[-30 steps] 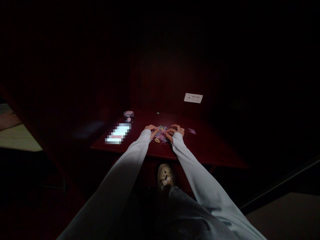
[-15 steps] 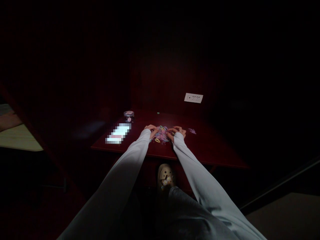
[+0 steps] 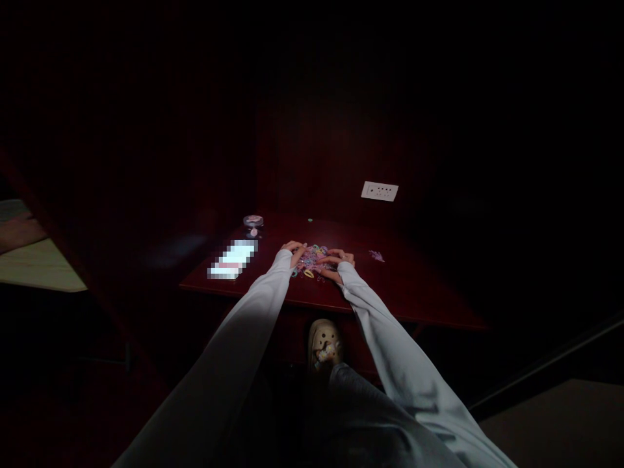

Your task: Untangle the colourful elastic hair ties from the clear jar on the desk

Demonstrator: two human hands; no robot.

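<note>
A pile of small pastel bands (image 3: 314, 258), mostly pink and purple, lies on the dark red table (image 3: 409, 292). At its left edge is my left hand (image 3: 294, 251), its fingers bent against the bands; whether it grips one is too small to tell. My right hand (image 3: 339, 259) rests at the pile's right side with its fingers spread over the bands. A yellow band (image 3: 309, 274) lies at the near edge of the pile. Farther right is a small separate group of purple bands (image 3: 376, 256).
A clear round jar (image 3: 253, 225) stands at the table's back left, with a bright blurred screen (image 3: 233, 259) in front of it. One green band (image 3: 310, 220) lies near the back. Beyond the left partition, another person's hand (image 3: 22, 232) rests on a pale table.
My right hand has opened, its fingers now stretched left over the pile. My left hand has barely moved. The view has shifted slightly.
</note>
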